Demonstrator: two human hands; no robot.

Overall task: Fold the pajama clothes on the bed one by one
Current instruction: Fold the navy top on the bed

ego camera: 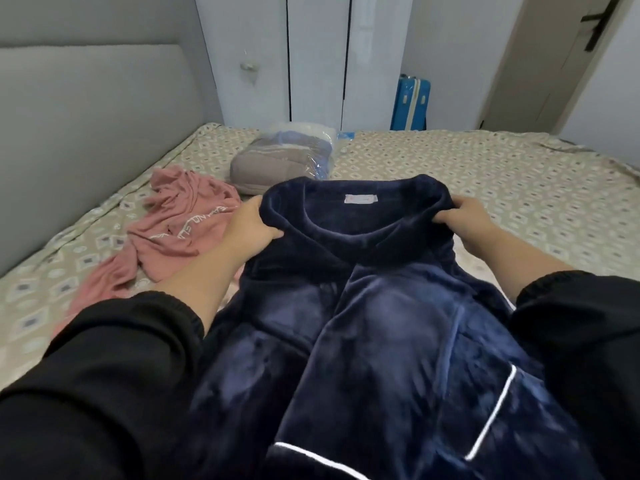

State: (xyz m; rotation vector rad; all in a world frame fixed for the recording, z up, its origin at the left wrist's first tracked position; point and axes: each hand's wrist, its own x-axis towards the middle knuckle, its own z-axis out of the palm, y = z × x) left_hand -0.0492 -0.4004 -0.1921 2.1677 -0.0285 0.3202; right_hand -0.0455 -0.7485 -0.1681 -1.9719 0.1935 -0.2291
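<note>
Left hand [250, 225] and right hand [468, 220] each clamp navy top [374, 323] at collar corners; garment's long axis runs near-far, hem nearest.

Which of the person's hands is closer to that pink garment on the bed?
Left. The left hand grips the navy pajama top at its collar, right beside the pink garment; the right hand grips the collar's far side.

navy pj top [381, 323] w/ white piping, pink top [180, 230], diamond-print sheet [485, 174].
</note>
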